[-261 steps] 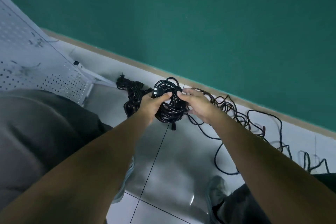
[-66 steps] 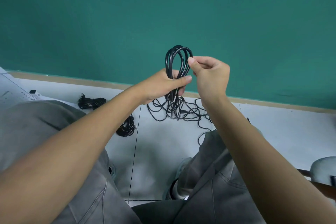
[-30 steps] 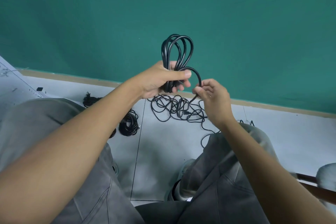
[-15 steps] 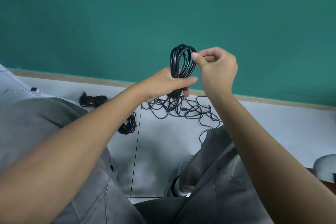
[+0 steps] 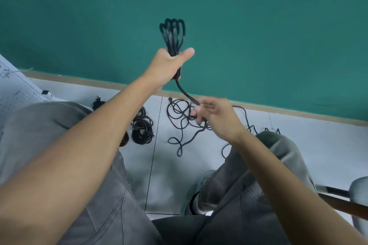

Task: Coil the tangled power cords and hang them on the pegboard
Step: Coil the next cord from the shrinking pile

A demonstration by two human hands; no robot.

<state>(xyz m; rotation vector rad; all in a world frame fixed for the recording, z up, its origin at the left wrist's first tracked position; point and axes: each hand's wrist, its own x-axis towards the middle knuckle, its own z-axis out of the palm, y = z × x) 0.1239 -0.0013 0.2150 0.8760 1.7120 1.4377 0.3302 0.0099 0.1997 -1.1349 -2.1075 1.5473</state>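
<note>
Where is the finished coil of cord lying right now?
In the head view, the coiled cord lies on the floor tile left of centre, beside the left arm and left of the loose tangled cord.

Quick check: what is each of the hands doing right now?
Left hand: grips the coiled loops of the black cord.
Right hand: pinches the cord's loose run below the coil.

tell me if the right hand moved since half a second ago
Yes. The right hand dropped from beside the coil loops, against the green wall, to below the baseboard line.
</note>
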